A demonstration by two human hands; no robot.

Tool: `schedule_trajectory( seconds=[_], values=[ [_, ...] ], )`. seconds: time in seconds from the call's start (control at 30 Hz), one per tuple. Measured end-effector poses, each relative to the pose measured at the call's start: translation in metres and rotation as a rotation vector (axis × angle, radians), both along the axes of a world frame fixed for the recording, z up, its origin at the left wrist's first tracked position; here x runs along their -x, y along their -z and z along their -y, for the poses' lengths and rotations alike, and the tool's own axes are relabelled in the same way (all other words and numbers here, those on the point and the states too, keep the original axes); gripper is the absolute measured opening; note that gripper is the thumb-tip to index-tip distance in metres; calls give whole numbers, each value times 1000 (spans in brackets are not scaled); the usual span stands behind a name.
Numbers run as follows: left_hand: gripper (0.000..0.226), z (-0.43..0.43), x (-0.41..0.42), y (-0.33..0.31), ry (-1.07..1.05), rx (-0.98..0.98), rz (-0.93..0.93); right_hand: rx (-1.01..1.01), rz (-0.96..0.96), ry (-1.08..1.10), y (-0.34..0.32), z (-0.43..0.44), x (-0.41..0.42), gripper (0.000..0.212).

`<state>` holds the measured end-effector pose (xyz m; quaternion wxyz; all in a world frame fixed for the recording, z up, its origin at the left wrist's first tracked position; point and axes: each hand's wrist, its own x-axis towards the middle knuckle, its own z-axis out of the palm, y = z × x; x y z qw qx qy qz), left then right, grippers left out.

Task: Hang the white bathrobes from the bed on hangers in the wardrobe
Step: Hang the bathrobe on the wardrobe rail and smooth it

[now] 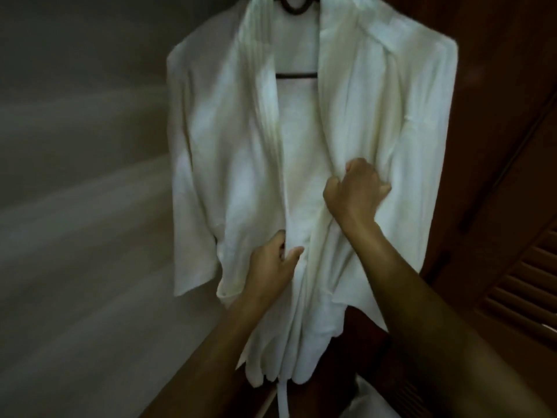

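A white bathrobe [229, 152] hangs in front of me on a dark hanger [297, 75], whose crossbar and neck ring show between the open lapels. My right hand [355, 191] grips the right front edge of the robe at chest height, fingers curled into the cloth. Lower down, my left hand [271, 267] holds the left front edge between thumb and fingers. The robe's belt [283, 396] dangles at the bottom. The top of the hanger is cut off by the frame.
A dark wooden wardrobe door [512, 146] with louvred slats [524, 285] stands to the right. A pale wall [75, 176], blurred, fills the left. Some white cloth [364, 399] shows at the bottom edge.
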<state>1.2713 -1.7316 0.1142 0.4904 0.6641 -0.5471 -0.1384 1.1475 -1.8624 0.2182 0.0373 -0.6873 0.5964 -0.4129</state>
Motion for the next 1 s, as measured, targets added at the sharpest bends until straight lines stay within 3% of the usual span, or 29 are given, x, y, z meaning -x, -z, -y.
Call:
schedule_trajectory(
  seconds=[0.07, 0.13, 0.2, 0.3, 0.33, 0.4, 0.43, 0.5, 0.57, 0.63, 0.7, 0.77, 0.83, 0.93, 1.0],
  values=[
    [27, -2, -10, -6, -51, -43, -79, -86, -39, -93, -14, -6, 15, 12],
    [17, -11, -27, -9, -154, -93, -144, 10, -90, -125, -15, -23, 31, 14],
    [16, -18, -33, -7, -161, -122, -211, 83, 27, -267, -6, -51, 43, 15],
    [47, -16, -17, -6, 209, -129, -430, -273, 454, -757, 3, -75, 42, 16],
    [68, -13, -8, -4, 350, -149, -461, -340, 472, -837, 7, -74, 40, 15],
    [97, -6, 9, 4, 444, -173, -343, -433, 424, -965, 17, -72, 38, 16],
    [96, -3, 16, 8, 407, -174, -308, -503, 432, -1030, 25, -72, 40, 25],
    [70, 1, 22, 15, 216, -138, -319, -630, 483, -1096, 46, -71, 55, 41],
    [43, 0, 19, 24, 17, -111, -284, -762, 522, -1097, 71, -66, 81, 41],
    [34, -4, 12, 32, -78, -120, -270, -853, 437, -1007, 104, -55, 106, 30],
    [44, -13, 4, 34, -112, -125, -280, -790, 125, -827, 139, -32, 122, 31],
    [54, -24, -2, 34, -165, -81, -228, -729, -105, -632, 157, -12, 129, 52],
    [54, -35, -10, 31, -318, -32, -106, -720, -30, -510, 159, 2, 130, 67],
    [49, -53, -23, 32, -461, -81, -38, -802, 135, -608, 164, 18, 123, 64],
    [44, -66, -33, 42, -490, -145, -73, -874, 121, -664, 170, 24, 113, 68]
  ],
)
